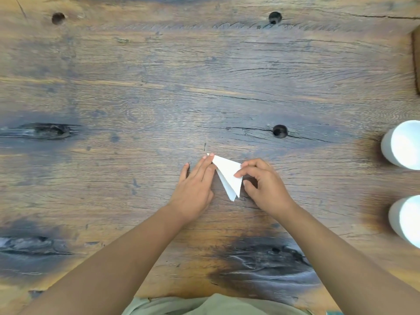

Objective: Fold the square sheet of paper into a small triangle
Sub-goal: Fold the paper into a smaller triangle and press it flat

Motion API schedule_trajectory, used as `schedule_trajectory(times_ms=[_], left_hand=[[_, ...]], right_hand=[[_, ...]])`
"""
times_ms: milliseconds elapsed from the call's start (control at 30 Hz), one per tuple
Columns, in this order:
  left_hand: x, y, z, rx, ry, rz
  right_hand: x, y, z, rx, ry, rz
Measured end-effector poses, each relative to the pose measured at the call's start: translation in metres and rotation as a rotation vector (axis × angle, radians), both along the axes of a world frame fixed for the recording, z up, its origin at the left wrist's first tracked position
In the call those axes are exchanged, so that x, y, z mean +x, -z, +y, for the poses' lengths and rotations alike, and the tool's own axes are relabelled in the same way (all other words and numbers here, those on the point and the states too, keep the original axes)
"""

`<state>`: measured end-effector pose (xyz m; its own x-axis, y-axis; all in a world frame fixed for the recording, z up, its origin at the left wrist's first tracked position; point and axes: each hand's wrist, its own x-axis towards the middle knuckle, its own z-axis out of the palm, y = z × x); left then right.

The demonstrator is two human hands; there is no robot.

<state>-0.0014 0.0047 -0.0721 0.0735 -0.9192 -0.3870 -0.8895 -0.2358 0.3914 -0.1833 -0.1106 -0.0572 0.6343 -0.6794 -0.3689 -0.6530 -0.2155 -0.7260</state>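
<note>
The white paper (228,176), folded into a narrow triangle with layered edges, lies on the wooden table (159,98) just ahead of me. My left hand (195,189) lies flat with its fingertips pressing on the paper's left edge and top corner. My right hand (263,183) pinches the paper's right corner between thumb and forefinger, the top layer slightly lifted. The lower tip of the paper points toward me, between both hands.
Two white cups stand at the right edge, one (402,144) farther and one (406,218) nearer. A brown cardboard-like object (417,62) shows at the far right. The tabletop has dark knot holes (280,131) and cracks.
</note>
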Motion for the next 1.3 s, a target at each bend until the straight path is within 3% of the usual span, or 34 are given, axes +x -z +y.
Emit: schedule_trajectory(times_ms=[400,600,800,1300], left_hand=[[0.001,0.002,0.002,-0.034,0.025,-0.024],[0.001,0.005,0.007,-0.021,0.078,-0.074],[-0.001,0.004,0.008,0.020,0.074,-0.081],[-0.002,0.014,0.013,0.016,0.081,-0.137]], right_hand=[[0.001,0.003,0.006,-0.137,-0.103,0.106],[0.000,0.004,0.019,-0.252,-0.332,0.162],[-0.007,0.001,0.034,-0.342,-0.427,0.192],[-0.024,0.009,0.061,-0.353,-0.593,0.348]])
